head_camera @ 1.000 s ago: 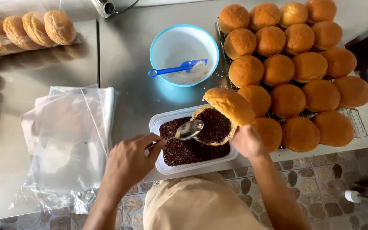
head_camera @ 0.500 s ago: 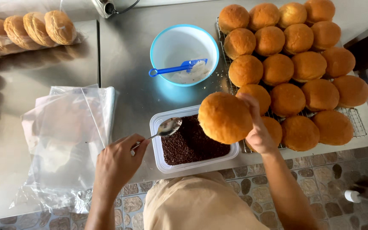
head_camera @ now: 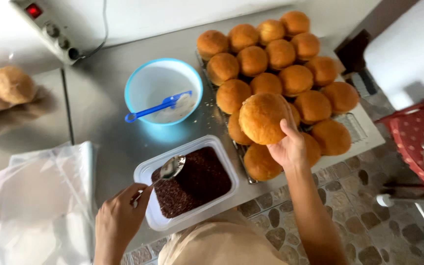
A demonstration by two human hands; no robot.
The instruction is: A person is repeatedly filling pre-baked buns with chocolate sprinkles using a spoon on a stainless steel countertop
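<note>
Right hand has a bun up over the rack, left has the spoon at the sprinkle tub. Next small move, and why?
Probably set the bun down on the rack among the other buns. The right hand holds it closed, just above the rack and clear of the tub of chocolate sprinkles. The left hand holds the spoon over the tub's rim, with nothing near it to fill.

Golden-brown buns — one bun paler, orange-tan. Dark brown sprinkles fill a clear white-rimmed tub. Light blue bowl, white inside — bright blue spatula. Grey steel table.
</note>
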